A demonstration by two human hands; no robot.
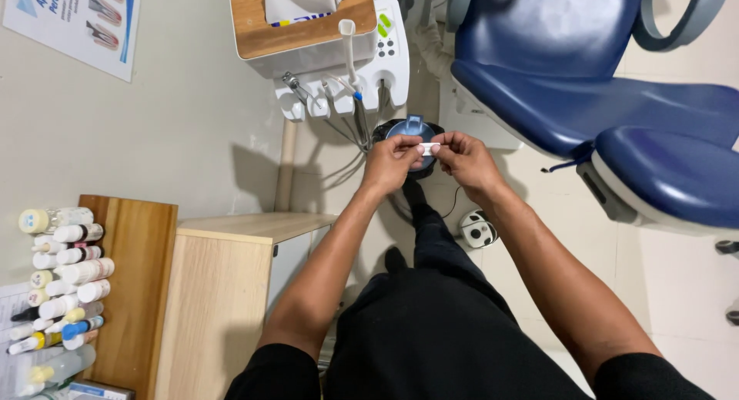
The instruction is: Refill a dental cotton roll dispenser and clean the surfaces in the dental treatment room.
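White-blue poster (73, 23) upper-left wall; labelled bottles (65, 281) lower left.

blue dental chair (616, 100), wooden cabinet (223, 292)

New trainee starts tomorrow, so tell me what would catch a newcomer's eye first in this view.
First, the two bare hands at centre: the left hand and right hand pinch a small white piece between their fingertips. Next, the big blue dental chair at upper right. Then the rows of small bottles at the left edge.
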